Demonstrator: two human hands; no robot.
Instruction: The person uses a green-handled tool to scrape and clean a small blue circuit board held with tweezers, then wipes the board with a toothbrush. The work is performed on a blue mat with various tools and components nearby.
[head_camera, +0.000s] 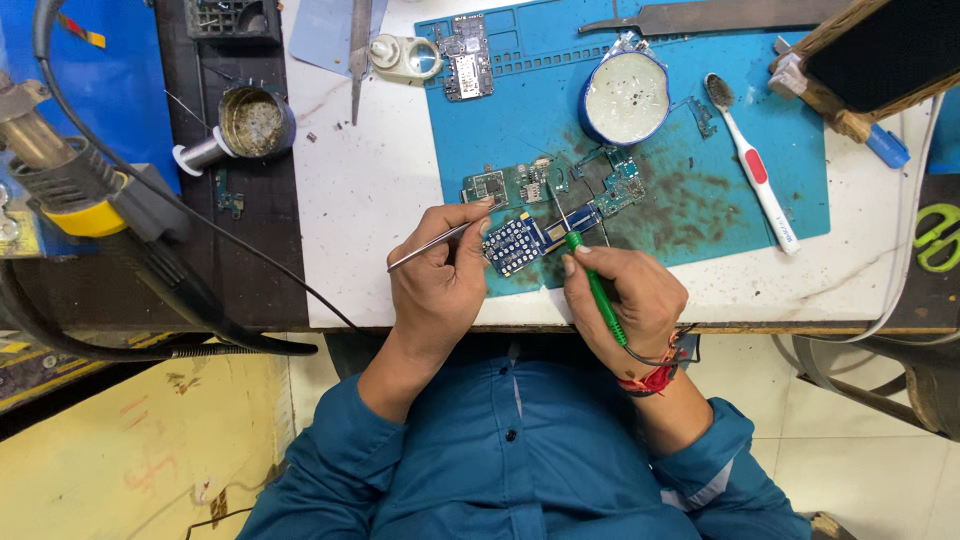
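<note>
My left hand (438, 272) grips metal tweezers (428, 246), with its fingertips by a small blue keypad circuit board (516, 243) at the near edge of a blue work mat (740, 190). My right hand (628, 298) holds a green-handled soldering iron (598, 290) whose thin tip points at the board's connector end. Two more green circuit boards (512, 184) (616, 184) lie just beyond on the mat.
A round tin of whitish paste (624, 96), a toothbrush (752, 162), another board (466, 56) and a long metal blade (720, 16) rest on the mat. A hot-air gun (70, 180) with its cable, and a brass wool tin (254, 122) sit left. Green scissors (938, 238) are right.
</note>
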